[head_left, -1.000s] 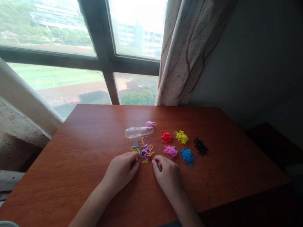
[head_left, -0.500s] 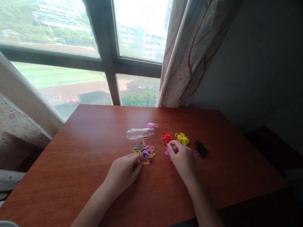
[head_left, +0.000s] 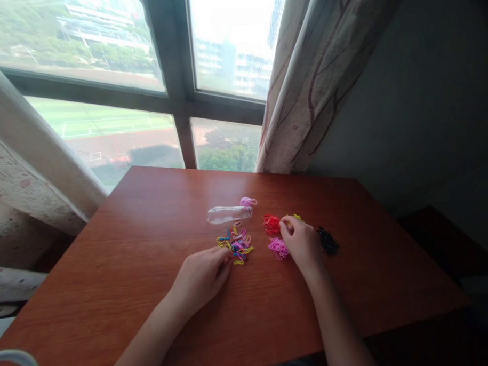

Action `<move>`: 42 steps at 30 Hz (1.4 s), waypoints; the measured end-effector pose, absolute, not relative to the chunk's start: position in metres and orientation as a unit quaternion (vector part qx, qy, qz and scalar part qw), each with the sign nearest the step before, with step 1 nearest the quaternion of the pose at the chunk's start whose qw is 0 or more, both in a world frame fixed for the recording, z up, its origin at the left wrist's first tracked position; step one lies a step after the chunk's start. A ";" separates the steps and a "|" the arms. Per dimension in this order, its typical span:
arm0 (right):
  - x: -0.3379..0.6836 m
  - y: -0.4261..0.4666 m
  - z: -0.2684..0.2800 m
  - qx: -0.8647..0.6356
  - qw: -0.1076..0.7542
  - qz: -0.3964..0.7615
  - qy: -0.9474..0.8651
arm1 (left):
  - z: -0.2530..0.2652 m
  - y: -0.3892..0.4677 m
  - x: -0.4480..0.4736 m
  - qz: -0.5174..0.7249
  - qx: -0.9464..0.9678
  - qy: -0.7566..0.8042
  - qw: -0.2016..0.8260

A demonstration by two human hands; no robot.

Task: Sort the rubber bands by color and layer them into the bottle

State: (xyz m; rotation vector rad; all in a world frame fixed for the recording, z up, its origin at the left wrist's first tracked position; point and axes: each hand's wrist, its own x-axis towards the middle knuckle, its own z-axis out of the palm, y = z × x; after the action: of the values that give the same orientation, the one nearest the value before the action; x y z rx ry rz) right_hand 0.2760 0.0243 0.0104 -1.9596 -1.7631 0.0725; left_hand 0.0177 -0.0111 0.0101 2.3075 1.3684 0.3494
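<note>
My left hand [head_left: 205,272] rests on the table, thumb and fingertips drawn together at the near left edge of a mixed-colour pile of small rubber bands [head_left: 241,241]. Whatever those fingertips may pinch is hidden. My right hand [head_left: 304,245] is closed in a pinch over the yellow rubber bands [head_left: 298,217], covering most of them; what it holds is too small to make out. Left of it lie the red rubber bands [head_left: 271,225], with the pink rubber bands [head_left: 277,248] nearer me. To its right sits a heap of black rubber bands [head_left: 328,241].
Behind the mixed pile a clear bottle-shaped container [head_left: 228,215] lies on its side, a pink cap with a loop [head_left: 247,202] beside its mouth. The brown table [head_left: 157,207] reaches to the window. A white curved bar [head_left: 22,359] shows at the lower left.
My right hand has moved from between the red and pink heaps toward the yellow one, uncovering the pink bands. My left hand stays at the mixed pile. The view has shifted slightly.
</note>
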 end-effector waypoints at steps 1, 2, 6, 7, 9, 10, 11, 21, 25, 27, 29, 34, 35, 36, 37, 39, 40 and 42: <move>0.275 0.023 0.011 -0.718 0.254 0.027 -0.648 | 0.009 -0.011 0.018 0.125 0.833 0.495 0.215; 0.274 0.021 0.012 -0.715 0.259 0.028 -0.648 | 0.009 -0.011 0.017 0.123 0.833 0.496 0.213; 0.264 0.008 0.015 -0.696 0.292 0.049 -0.654 | 0.007 -0.011 0.017 0.123 0.834 0.498 0.205; 0.260 0.003 0.015 -0.689 0.300 0.060 -0.657 | 0.007 -0.011 0.017 0.126 0.834 0.498 0.203; 0.251 -0.006 0.013 -0.671 0.310 0.082 -0.669 | 0.007 -0.011 0.018 0.129 0.834 0.496 0.202; 0.246 -0.011 0.011 -0.662 0.311 0.092 -0.676 | 0.008 -0.011 0.018 0.130 0.835 0.495 0.203; 0.241 -0.017 0.008 -0.654 0.310 0.100 -0.683 | 0.008 -0.011 0.018 0.131 0.836 0.493 0.204; 0.217 -0.042 -0.018 -0.626 0.274 0.156 -0.713 | 0.009 -0.012 0.020 0.152 0.833 0.487 0.215; 0.215 -0.045 -0.018 -0.617 0.275 0.157 -0.720 | 0.009 -0.012 0.023 0.144 0.834 0.484 0.221; 0.214 -0.047 -0.016 -0.613 0.271 0.158 -0.725 | 0.008 -0.012 0.023 0.138 0.839 0.477 0.222; 0.211 -0.049 -0.015 -0.609 0.265 0.158 -0.731 | 0.007 -0.011 0.023 0.135 0.842 0.474 0.220; 0.204 -0.050 -0.014 -0.611 0.255 0.154 -0.733 | 0.006 -0.011 0.022 0.137 0.841 0.479 0.210; 0.203 -0.050 -0.014 -0.614 0.255 0.153 -0.731 | 0.007 -0.011 0.021 0.139 0.841 0.479 0.209; 0.202 -0.049 -0.014 -0.616 0.255 0.151 -0.730 | 0.007 -0.011 0.021 0.141 0.841 0.479 0.207; 0.201 -0.049 -0.013 -0.619 0.254 0.149 -0.728 | 0.007 -0.011 0.021 0.144 0.841 0.478 0.207; 0.200 -0.048 -0.012 -0.624 0.252 0.144 -0.726 | 0.008 -0.011 0.021 0.148 0.842 0.475 0.210; 0.199 -0.047 -0.011 -0.626 0.251 0.143 -0.724 | 0.008 -0.011 0.021 0.150 0.842 0.473 0.213; 0.198 -0.047 -0.010 -0.630 0.251 0.142 -0.721 | 0.008 -0.011 0.020 0.152 0.842 0.469 0.220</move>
State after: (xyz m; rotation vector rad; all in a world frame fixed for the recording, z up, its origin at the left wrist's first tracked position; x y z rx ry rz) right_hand 0.1976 -0.0470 -0.0099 -1.7159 -1.9614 0.3875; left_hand 0.0204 -0.0112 0.0076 2.3287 1.2963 0.4199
